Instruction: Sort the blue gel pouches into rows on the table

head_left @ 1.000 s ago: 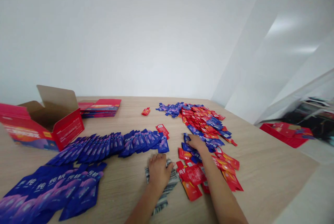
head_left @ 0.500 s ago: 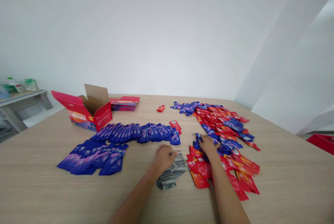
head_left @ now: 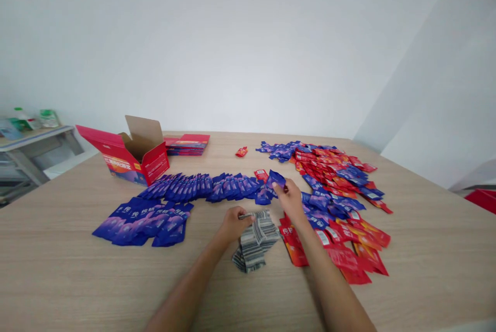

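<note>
My right hand (head_left: 290, 199) pinches a blue sachet (head_left: 276, 178) and holds it up near the right end of a row of overlapping blue sachets (head_left: 197, 187). A grey striped cloth (head_left: 258, 241) lies in the middle of the table, and the fingers of my left hand (head_left: 235, 223) are closed on its upper left edge. Beneath and beside my right forearm is a spread of red sachets (head_left: 356, 254). A fanned group of larger-looking blue sachets (head_left: 143, 221) rests to the left of my left hand.
An open red carton (head_left: 153, 163) stands at the left, with a stack of flat red cartons (head_left: 189, 145) behind it. At the right is a mixed heap of red and blue sachets (head_left: 329, 169). One red sachet (head_left: 241, 152) lies alone toward the back.
My right hand has lifted a blue sachet from the mixed pile and carried it left toward the row. My left hand has shifted slightly left along the cloth, and the view has tilted a little.
</note>
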Available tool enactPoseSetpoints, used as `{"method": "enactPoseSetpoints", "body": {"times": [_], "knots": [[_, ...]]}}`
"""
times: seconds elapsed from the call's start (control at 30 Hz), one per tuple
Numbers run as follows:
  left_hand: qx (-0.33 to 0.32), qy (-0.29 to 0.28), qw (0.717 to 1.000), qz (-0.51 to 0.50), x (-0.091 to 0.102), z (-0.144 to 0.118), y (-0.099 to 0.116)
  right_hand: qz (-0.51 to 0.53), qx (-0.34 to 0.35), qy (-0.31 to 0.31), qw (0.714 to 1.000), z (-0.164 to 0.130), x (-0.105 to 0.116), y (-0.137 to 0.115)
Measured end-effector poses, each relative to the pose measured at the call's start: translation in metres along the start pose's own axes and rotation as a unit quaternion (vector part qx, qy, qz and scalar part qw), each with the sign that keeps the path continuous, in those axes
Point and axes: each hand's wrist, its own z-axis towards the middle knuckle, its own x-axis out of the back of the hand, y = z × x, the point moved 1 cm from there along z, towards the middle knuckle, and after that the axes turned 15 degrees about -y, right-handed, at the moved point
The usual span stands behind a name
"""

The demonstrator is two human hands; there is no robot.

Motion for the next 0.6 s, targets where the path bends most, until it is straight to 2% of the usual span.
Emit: {"method": "enactPoseSetpoints", "body": {"times": [0.03, 0.1, 0.17, 0.23, 0.3, 0.37, 0.47, 0.6], "knots": [[0.000, -0.010, 1.000, -0.019, 0.000, 0.000, 0.002, 0.035, 0.022, -0.001, 0.999, -0.004, -0.007, -0.012], [-0.010, -0.029, 0.995, -0.099, -0.001, -0.002, 0.007, 0.209, 0.085, 0.024, 0.974, -0.015, -0.018, -0.034], [-0.023, -0.057, 0.969, -0.240, -0.001, -0.006, 0.014, 0.275, 0.106, 0.038, 0.955, -0.026, -0.026, -0.053], [-0.034, -0.079, 0.917, -0.391, 0.001, -0.010, 0.022, 0.262, 0.130, 0.059, 0.954, -0.038, -0.030, -0.068], [-0.048, -0.069, 0.875, -0.477, 0.004, -0.014, 0.030, 0.222, 0.180, 0.041, 0.957, -0.050, -0.035, -0.077], [-0.073, -0.033, 0.852, -0.517, 0.008, -0.019, 0.037, 0.173, 0.240, -0.007, 0.955, -0.061, -0.042, -0.084], [-0.096, 0.025, 0.816, -0.570, 0.010, -0.027, 0.040, 0.110, 0.300, -0.031, 0.947, -0.078, -0.055, -0.091], [-0.121, 0.063, 0.768, -0.625, 0.007, -0.028, 0.027, 0.040, 0.283, -0.004, 0.958, -0.091, -0.068, -0.097]]}}
